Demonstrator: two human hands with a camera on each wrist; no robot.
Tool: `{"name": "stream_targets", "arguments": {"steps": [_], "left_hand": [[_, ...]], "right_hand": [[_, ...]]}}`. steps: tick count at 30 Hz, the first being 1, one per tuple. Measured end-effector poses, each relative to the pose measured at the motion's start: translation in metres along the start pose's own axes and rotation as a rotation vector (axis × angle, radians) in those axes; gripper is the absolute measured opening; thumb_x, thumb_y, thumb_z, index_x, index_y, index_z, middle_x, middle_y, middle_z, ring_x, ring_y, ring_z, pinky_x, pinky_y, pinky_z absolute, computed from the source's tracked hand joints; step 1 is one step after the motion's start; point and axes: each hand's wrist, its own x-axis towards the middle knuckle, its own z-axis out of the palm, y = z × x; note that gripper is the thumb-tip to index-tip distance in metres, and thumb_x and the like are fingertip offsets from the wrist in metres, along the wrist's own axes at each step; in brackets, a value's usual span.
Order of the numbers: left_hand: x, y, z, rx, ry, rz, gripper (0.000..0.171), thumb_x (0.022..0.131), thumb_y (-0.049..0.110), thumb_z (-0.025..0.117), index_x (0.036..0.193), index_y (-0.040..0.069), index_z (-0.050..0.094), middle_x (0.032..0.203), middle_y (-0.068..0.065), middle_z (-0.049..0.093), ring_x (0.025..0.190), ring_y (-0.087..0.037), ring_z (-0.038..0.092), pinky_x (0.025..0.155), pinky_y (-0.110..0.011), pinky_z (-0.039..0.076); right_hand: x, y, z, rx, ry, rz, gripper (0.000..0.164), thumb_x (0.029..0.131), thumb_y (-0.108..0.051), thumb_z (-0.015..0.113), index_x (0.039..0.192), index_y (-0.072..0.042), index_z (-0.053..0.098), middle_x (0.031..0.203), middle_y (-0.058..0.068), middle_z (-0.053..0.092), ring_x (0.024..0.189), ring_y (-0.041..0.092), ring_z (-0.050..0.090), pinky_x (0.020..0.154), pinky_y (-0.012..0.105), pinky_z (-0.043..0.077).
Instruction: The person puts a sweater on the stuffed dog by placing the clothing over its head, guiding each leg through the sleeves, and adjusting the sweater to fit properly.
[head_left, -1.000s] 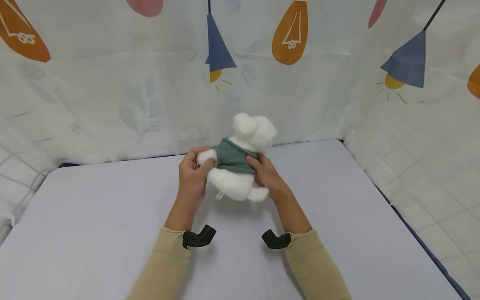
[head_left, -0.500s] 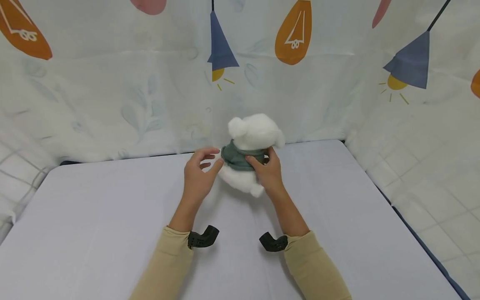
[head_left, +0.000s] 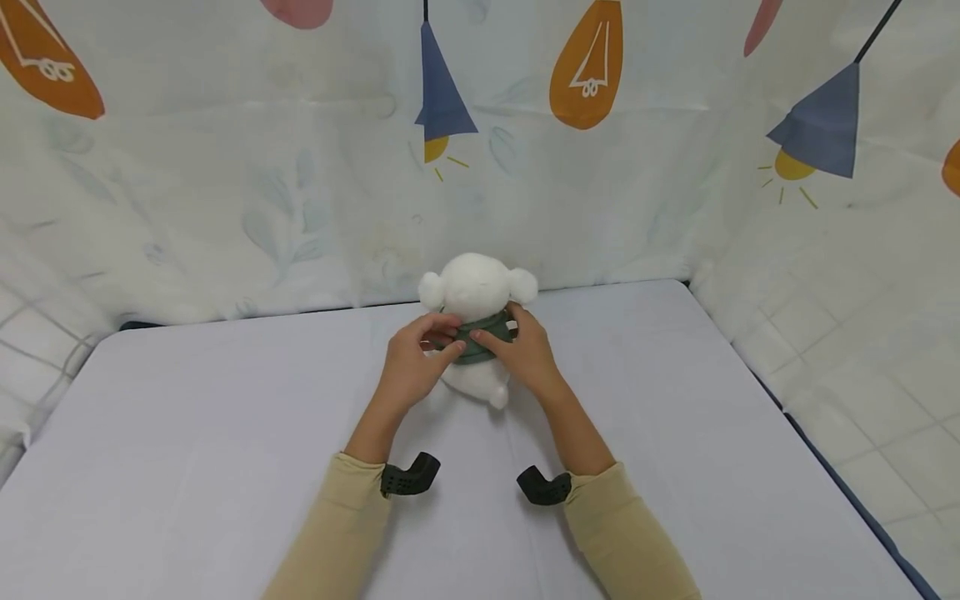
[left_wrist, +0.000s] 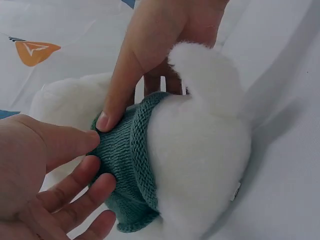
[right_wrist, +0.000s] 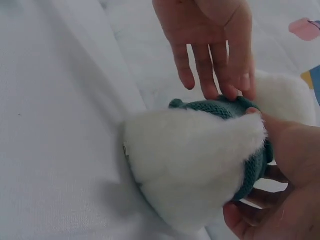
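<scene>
A white plush toy [head_left: 475, 286] with round ears stands on the table, its face out of sight. It wears a green knitted sweater [left_wrist: 120, 157]; a stubby white tail [left_wrist: 207, 77] sticks out below the hem. My right hand [head_left: 528, 350] grips the toy's right side through the sweater, thumb on the back and fingers round the far side. My left hand [head_left: 412, 358] is at the opposite side, its thumb and fingertips pinching the sweater near the collar. The toy's front and part of its left arm are hidden.
A white cloth covers the table [head_left: 225, 433]. Behind it hangs a pale curtain [head_left: 337, 208] with printed lamps and bulbs, close to the toy. Dark wrist mounts [head_left: 411, 475] sit at both sleeve cuffs.
The toy has come down from a tilted, lifted pose to nearly upright, head turned away. My left hand released its left arm, then moved right onto the sweater. My right hand kept its grip.
</scene>
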Motion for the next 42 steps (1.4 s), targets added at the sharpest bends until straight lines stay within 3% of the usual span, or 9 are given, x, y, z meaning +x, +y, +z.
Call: {"name": "stream_targets", "arguments": {"steps": [5,13,16,19,23,28,32,37,42], "left_hand": [[0.001,-0.001,0.002,0.036,0.009,0.014,0.027,0.089,0.009,0.068,0.115,0.01,0.066,0.099,-0.011,0.066,0.095,-0.025,0.065,0.086,-0.042,0.051],[0.0,0.001,0.003,0.002,0.032,0.044,0.018,0.09,0.007,0.066,0.108,0.007,0.061,0.108,-0.009,0.066,0.103,-0.024,0.065,0.094,-0.043,0.051],[-0.001,0.0,0.002,0.036,0.025,0.069,0.018,0.089,0.005,0.067,0.107,0.007,0.065,0.107,-0.009,0.068,0.101,-0.024,0.065,0.093,-0.045,0.051],[-0.001,-0.002,0.002,0.096,-0.027,0.094,0.017,0.087,0.004,0.07,0.104,0.008,0.068,0.099,-0.009,0.068,0.092,-0.022,0.065,0.088,-0.045,0.05],[-0.002,-0.003,0.007,0.187,-0.094,0.122,0.016,0.082,0.006,0.075,0.097,0.008,0.069,0.086,-0.006,0.065,0.079,-0.019,0.06,0.077,-0.038,0.05],[-0.004,-0.001,0.012,0.291,-0.087,0.134,0.016,0.079,0.007,0.078,0.093,0.009,0.07,0.08,-0.004,0.059,0.072,-0.018,0.053,0.065,-0.029,0.044],[-0.005,0.001,0.015,0.342,-0.052,0.133,0.012,0.08,0.008,0.077,0.089,0.011,0.07,0.081,-0.004,0.057,0.07,-0.017,0.049,0.063,-0.029,0.04],[-0.004,-0.001,0.015,0.261,-0.012,0.202,0.01,0.085,0.005,0.072,0.091,0.008,0.065,0.092,-0.007,0.062,0.074,-0.017,0.056,0.067,-0.032,0.046],[-0.003,-0.002,0.012,0.21,-0.036,0.217,0.01,0.088,0.003,0.068,0.095,0.008,0.062,0.087,-0.007,0.063,0.073,-0.016,0.057,0.067,-0.033,0.048]], "right_hand": [[0.001,0.0,-0.004,0.023,0.033,-0.008,0.053,0.088,-0.039,0.07,0.133,-0.016,0.054,0.12,0.004,0.061,0.108,0.024,0.058,0.093,0.039,0.049],[0.0,-0.001,-0.011,0.004,0.07,0.006,0.044,0.087,-0.04,0.071,0.113,-0.008,0.059,0.106,0.007,0.064,0.097,0.021,0.063,0.086,0.034,0.053],[0.0,0.0,-0.024,-0.035,-0.002,-0.033,0.03,0.086,-0.034,0.074,0.099,-0.009,0.064,0.097,0.006,0.067,0.093,0.019,0.064,0.082,0.034,0.052],[-0.001,-0.001,-0.037,-0.101,-0.147,-0.1,0.019,0.083,-0.023,0.077,0.095,-0.013,0.067,0.097,0.003,0.067,0.097,0.02,0.062,0.082,0.037,0.051],[-0.001,-0.001,-0.043,-0.182,-0.292,-0.166,0.025,0.079,-0.013,0.08,0.099,-0.012,0.065,0.102,0.004,0.062,0.103,0.027,0.058,0.087,0.045,0.05],[0.0,-0.003,-0.038,-0.242,-0.267,-0.215,0.019,0.079,-0.008,0.079,0.091,-0.01,0.065,0.096,0.006,0.061,0.095,0.027,0.06,0.082,0.038,0.051],[-0.003,-0.005,-0.037,-0.213,-0.233,-0.245,0.015,0.081,-0.003,0.075,0.087,-0.01,0.063,0.093,0.004,0.065,0.084,0.022,0.066,0.071,0.03,0.051],[-0.004,-0.006,-0.037,-0.131,-0.262,-0.248,0.012,0.088,-0.001,0.067,0.093,-0.009,0.059,0.094,0.006,0.065,0.07,0.024,0.068,0.061,0.027,0.05],[0.0,-0.005,-0.037,-0.181,-0.318,-0.241,0.011,0.087,-0.006,0.07,0.097,-0.009,0.065,0.097,0.006,0.066,0.08,0.017,0.062,0.07,0.027,0.051]]}}
